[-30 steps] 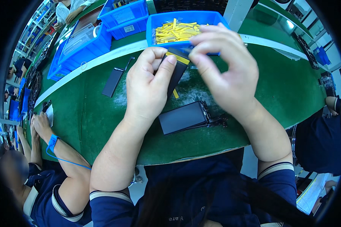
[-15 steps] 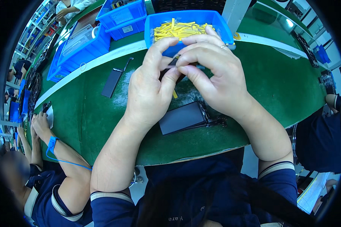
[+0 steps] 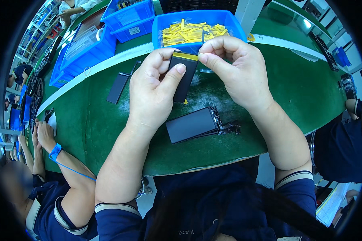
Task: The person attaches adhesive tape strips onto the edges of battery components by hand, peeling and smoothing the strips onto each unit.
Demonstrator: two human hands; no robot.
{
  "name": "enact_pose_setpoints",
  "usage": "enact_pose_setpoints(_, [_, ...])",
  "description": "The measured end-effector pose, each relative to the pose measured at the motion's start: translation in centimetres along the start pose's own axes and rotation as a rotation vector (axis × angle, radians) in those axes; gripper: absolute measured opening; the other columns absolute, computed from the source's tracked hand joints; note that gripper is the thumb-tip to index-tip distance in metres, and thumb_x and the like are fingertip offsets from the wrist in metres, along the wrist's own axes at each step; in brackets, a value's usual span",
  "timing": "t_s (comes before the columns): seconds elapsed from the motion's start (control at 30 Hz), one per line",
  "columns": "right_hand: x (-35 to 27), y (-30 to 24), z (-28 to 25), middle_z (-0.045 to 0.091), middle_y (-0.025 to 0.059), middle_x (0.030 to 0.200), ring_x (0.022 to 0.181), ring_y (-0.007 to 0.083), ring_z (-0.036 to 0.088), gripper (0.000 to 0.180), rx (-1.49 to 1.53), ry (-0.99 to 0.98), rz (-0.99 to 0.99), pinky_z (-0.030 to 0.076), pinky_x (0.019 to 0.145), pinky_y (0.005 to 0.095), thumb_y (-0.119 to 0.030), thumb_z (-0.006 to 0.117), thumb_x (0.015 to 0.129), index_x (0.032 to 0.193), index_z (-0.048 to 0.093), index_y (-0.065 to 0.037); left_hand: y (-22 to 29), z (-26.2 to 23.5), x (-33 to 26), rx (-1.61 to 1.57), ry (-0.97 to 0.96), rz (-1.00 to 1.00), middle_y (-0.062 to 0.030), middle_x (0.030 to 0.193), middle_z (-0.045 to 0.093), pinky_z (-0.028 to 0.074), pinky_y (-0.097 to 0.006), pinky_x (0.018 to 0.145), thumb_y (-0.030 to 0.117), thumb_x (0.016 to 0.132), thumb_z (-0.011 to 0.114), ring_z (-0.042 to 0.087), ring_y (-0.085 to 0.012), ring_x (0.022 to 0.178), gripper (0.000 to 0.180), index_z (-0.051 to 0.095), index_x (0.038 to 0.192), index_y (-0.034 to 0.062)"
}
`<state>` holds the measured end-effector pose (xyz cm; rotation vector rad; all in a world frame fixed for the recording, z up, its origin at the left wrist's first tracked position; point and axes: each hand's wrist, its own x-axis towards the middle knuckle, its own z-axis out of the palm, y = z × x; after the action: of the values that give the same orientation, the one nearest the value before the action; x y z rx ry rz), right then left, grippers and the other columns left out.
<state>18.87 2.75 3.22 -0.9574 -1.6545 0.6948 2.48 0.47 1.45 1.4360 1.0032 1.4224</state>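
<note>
My left hand (image 3: pixel 155 82) is closed around a flat black battery (image 3: pixel 184 80), thumb across its face. A yellow strip (image 3: pixel 185 56) crosses the battery's upper end. At the upper right corner, my right hand (image 3: pixel 237 68) pinches a thin dark flex cable (image 3: pixel 203 35), which pokes up above the fingertips. Below both hands lies a stack of similar black batteries (image 3: pixel 192 125), their cables and connectors bunched at the right end. One more battery (image 3: pixel 117 89), with its cable pointing away, rests on the green table to the left.
Beyond my hands stands a blue bin (image 3: pixel 195 18) filled with yellow strips (image 3: pixel 189 34). More blue boxes (image 3: pixel 90 52) are at the far left, along a white ledge (image 3: pixel 124 55). A co-worker's arm (image 3: pixel 68 164) with a blue wrist strap rests at the table's left.
My hands have come apart, the right one shifting to the right. The battery has turned so its broad face and yellow-stripped end show, where before my fingers mostly hid it.
</note>
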Motion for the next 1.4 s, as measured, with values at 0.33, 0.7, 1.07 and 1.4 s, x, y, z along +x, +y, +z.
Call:
enact_pose_setpoints(0.33, [0.1, 0.6, 0.3, 0.064, 0.0045, 0.071, 0.065, 0.0102, 0.06, 0.006, -0.011, 0.071, -0.098, 0.049, 0.062, 0.024, -0.006, 0.065, 0.079, 0.08, 0.064, -0.001, -0.2, 0.3, -0.1, 0.094, 0.065, 0.062, -0.0099, 0.083, 0.069, 0.048, -0.022, 0.063, 0.008, 0.086, 0.062, 0.061, -0.0074, 0.071, 0.025, 0.056, 0.107, -0.0029])
enact_pose_setpoints(0.7, [0.3, 0.8, -0.1, 0.064, 0.0023, 0.072, 0.064, 0.0076, 0.057, 0.007, 0.12, -0.052, 0.106, 0.047, 0.062, 0.022, -0.009, 0.068, 0.08, 0.082, 0.067, -0.002, -0.4, 0.1, -0.2, 0.218, 0.058, 0.108, -0.0109, 0.081, 0.068, 0.048, -0.023, 0.062, 0.008, 0.086, 0.062, 0.061, -0.0084, 0.071, 0.023, 0.056, 0.105, -0.0023])
enact_pose_setpoints(1.07, [0.4, 1.0, -0.2, 0.063, 0.0013, 0.071, 0.063, 0.0073, 0.056, 0.007, 0.105, -0.076, 0.088, 0.047, 0.061, 0.022, -0.009, 0.067, 0.081, 0.082, 0.066, -0.002, -0.4, 0.1, -0.2, 0.123, 0.035, 0.05, -0.0103, 0.084, 0.069, 0.048, -0.022, 0.064, 0.008, 0.086, 0.062, 0.061, -0.0086, 0.073, 0.024, 0.056, 0.107, -0.0021])
enact_pose_setpoints(1.4, [0.4, 1.0, -0.2, 0.063, 0.0014, 0.071, 0.064, 0.007, 0.055, 0.007, 0.101, -0.049, 0.086, 0.046, 0.061, 0.0219, -0.009, 0.066, 0.08, 0.082, 0.066, -0.002, -0.6, 0.0, -0.2, 0.116, 0.073, 0.087, -0.0087, 0.078, 0.068, 0.047, -0.022, 0.062, 0.008, 0.085, 0.062, 0.059, -0.0076, 0.068, 0.023, 0.057, 0.106, -0.0011])
